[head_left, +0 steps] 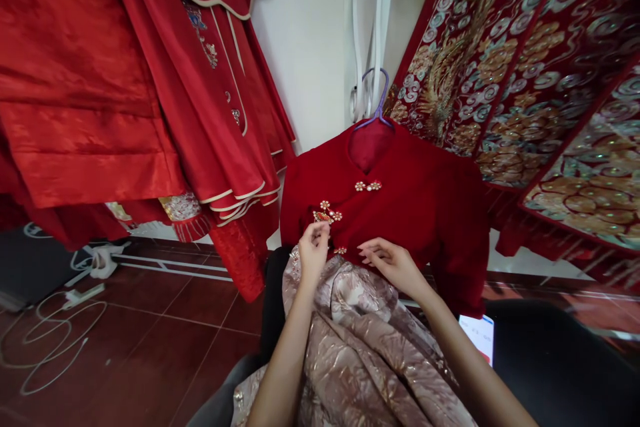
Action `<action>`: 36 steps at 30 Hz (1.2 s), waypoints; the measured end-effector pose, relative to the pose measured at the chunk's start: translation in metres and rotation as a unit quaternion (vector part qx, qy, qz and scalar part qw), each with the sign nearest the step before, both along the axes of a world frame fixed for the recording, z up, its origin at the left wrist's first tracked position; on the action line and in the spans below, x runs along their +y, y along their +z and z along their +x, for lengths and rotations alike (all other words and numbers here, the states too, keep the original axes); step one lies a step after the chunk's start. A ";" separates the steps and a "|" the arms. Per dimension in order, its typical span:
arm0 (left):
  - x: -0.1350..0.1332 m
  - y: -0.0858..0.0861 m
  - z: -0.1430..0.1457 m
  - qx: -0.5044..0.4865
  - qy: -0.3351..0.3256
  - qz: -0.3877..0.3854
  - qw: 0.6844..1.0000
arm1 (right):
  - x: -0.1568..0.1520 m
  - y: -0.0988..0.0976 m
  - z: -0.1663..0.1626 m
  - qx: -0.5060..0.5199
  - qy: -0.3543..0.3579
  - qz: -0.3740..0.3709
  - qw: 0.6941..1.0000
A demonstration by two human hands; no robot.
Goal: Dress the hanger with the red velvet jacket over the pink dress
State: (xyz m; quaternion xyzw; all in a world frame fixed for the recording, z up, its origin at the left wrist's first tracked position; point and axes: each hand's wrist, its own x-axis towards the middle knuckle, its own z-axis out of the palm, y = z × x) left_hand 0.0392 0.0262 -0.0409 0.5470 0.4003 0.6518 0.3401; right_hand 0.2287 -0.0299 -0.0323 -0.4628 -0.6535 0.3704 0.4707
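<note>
A dark red velvet jacket (400, 207) hangs in front of me on a purple hanger (381, 97). On its front sit pearl-and-gold flower fastenings (368, 186). My left hand (315, 250) is closed in a pinch at the lower edge of a small jewelled fan-shaped brooch (325, 215) on the jacket's chest; its fingertips partly cover the piece. My right hand (395, 265) rests near the jacket's lower front, fingers loosely bent and apart, with nothing in them. Beneath both hands, a shiny pinkish-beige brocade cloth (350, 347) lies across my lap.
Red garments with cream piping (215, 80) hang at the left, an embroidered red garment (525, 73) at the right. White rack poles (383, 20) stand behind the hanger. A lit phone (477, 337) lies on a black seat (550, 360). White cables (65, 347) trail over the tiled floor.
</note>
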 end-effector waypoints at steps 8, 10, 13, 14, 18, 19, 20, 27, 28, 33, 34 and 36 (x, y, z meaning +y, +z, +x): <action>0.014 0.026 0.008 -0.166 -0.128 -0.091 0.974 | -0.001 0.002 0.002 -0.001 0.001 0.007 1.000; 0.012 0.028 0.011 -0.178 -0.129 -0.110 0.969 | 0.000 0.002 0.002 0.002 0.003 0.006 1.000; 0.009 0.030 0.014 -0.190 -0.106 -0.095 0.971 | 0.000 0.001 0.003 0.010 0.004 0.002 1.000; 0.007 0.032 0.015 -0.198 -0.105 -0.086 0.971 | 0.000 0.001 0.003 0.012 0.005 0.002 1.000; 0.002 0.041 0.017 -0.252 -0.141 -0.100 0.952 | 0.000 0.002 0.003 0.015 0.011 0.004 1.000; 0.001 0.043 0.017 -0.264 -0.147 -0.110 0.947 | -0.001 0.002 0.003 0.014 0.011 0.004 1.000; 0.001 0.045 0.017 -0.274 -0.150 -0.120 0.943 | -0.001 0.002 0.003 0.013 0.011 0.005 1.000; 0.008 0.041 0.020 -0.251 -0.109 -0.140 0.952 | 0.001 -0.001 0.004 0.015 0.012 0.006 1.000; 0.008 0.040 0.022 -0.251 -0.098 -0.138 0.953 | 0.002 -0.002 0.005 0.014 0.012 0.006 1.000; 0.011 0.039 0.026 -0.234 -0.081 -0.163 0.955 | 0.001 0.000 0.005 0.014 0.012 0.007 1.000; 0.012 0.041 0.026 -0.224 -0.091 -0.170 0.955 | 0.001 0.000 0.005 0.015 0.010 0.008 1.000; 0.013 0.046 0.025 -0.200 -0.120 -0.181 0.956 | 0.001 0.001 0.005 0.011 0.008 0.009 1.000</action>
